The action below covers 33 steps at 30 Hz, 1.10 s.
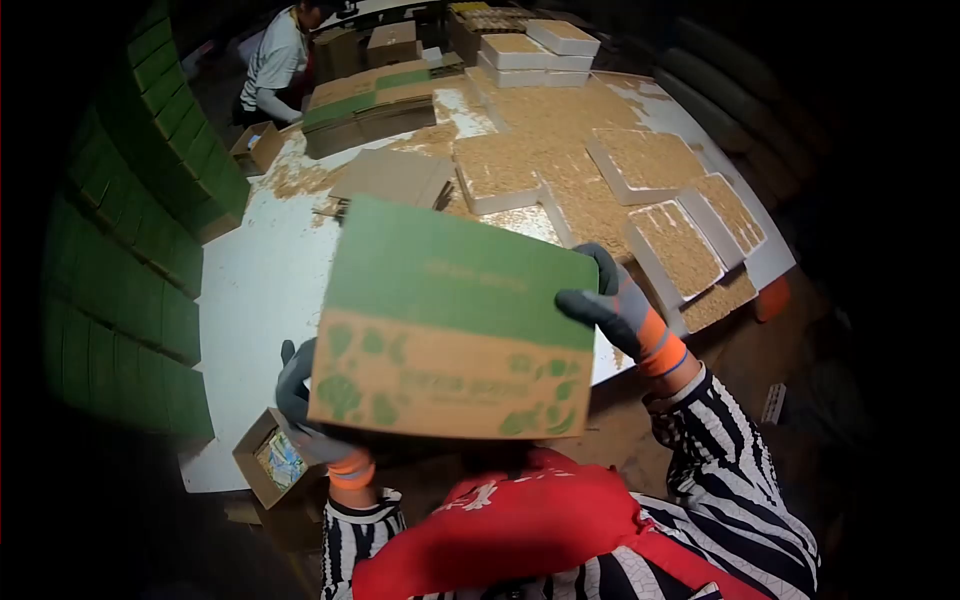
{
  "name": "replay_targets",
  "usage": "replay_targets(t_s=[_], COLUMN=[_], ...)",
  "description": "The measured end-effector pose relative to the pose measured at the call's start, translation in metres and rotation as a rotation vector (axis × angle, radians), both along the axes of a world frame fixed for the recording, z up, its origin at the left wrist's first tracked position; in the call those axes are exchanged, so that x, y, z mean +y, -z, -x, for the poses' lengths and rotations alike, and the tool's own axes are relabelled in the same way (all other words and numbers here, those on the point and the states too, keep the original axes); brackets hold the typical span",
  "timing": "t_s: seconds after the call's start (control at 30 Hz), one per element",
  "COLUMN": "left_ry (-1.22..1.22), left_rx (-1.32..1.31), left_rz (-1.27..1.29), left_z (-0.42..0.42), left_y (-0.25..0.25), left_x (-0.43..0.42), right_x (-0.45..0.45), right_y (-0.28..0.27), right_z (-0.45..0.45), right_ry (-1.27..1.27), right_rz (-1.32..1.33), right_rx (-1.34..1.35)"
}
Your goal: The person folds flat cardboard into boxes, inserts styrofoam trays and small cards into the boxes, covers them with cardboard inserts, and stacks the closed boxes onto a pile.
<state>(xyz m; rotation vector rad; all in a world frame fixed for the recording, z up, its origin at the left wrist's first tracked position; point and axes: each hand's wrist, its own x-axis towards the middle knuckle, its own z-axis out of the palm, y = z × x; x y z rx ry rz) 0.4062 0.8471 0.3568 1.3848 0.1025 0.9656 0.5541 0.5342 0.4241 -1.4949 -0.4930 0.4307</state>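
A green and brown cardboard box (450, 320) printed with vegetable shapes is held up, tilted, in front of my body. My left hand (297, 388), in a grey and orange glove, grips its lower left edge, with part of the fingers behind the box. At the upper right edge, my gloved right hand (615, 300) clasps the cardboard between thumb and fingers. The box's inside and underside are out of sight. Below my left hand stands a small open carton (247, 462) with colourful packets (281, 458) in it.
White trays (675, 250) filled with brown crumbly material stand to the right on the white table (250, 310). Flat cardboard (390, 178) lies behind the box. Stacked green boxes (120, 290) line the left side. A person (280, 65) works at the far left.
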Motion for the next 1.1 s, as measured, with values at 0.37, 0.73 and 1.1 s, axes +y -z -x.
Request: replay_targets(t_s=[0.37,0.73,1.1], left_ry=[0.123,-0.154,-0.07], left_rx=[0.93,0.809,0.801], left_rz=[-0.5,-0.087,-0.16], left_z=[-0.007,-0.014,-0.05], left_y=[0.113,0.107,0.093], left_x=[0.083,0.052,0.029], right_x=[-0.071,-0.251,-0.177], right_y=[0.095,0.263,0.097], right_z=[0.046,-0.109,-0.046], right_ry=[0.353,0.973,0.324], right_rz=[0.048,0.837,-0.022], right_rx=[-0.07,-0.402,0.003])
